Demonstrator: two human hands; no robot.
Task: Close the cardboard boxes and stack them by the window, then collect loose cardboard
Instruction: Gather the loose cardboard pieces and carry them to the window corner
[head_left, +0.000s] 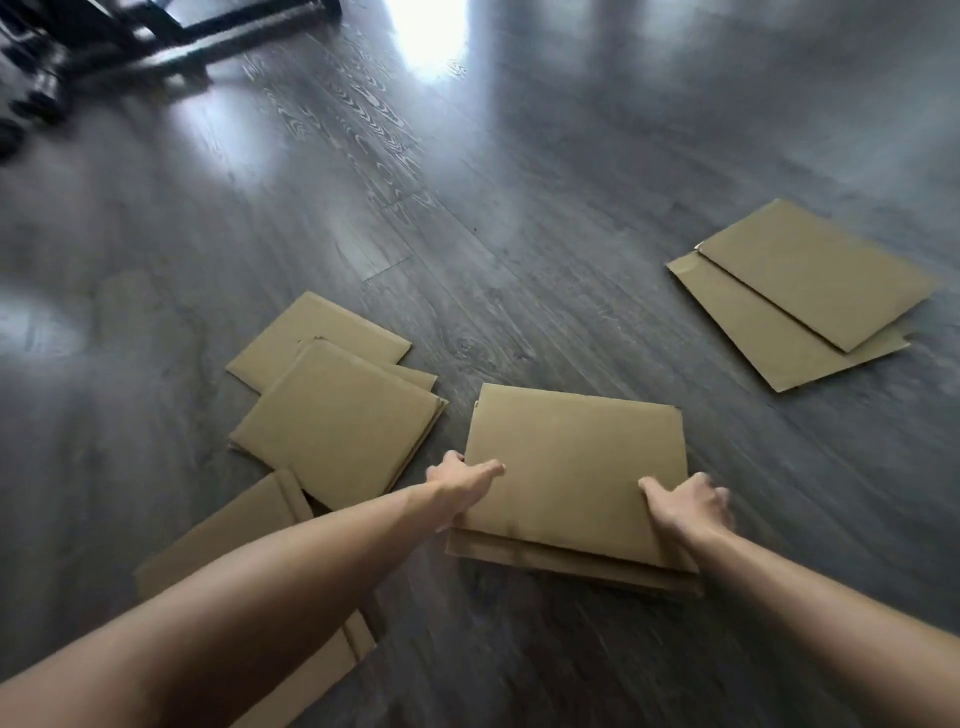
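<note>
A small stack of flat brown cardboard sheets (571, 462) lies on the dark wood floor in front of me. My left hand (460, 483) grips its left edge, thumb on top. My right hand (685, 501) grips its right edge the same way. To the left, a loose pile of cardboard pieces (337, 415) overlaps on the floor. Under my left forearm lies a longer cardboard sheet (244, 535), partly hidden. Two overlapping sheets (800, 291) rest apart at the right.
Black furniture legs or a frame base (171, 36) stand at the far left, with dark objects beside them. Bright light reflects on the grey plank floor (519, 182) ahead. No window or closed box is in view.
</note>
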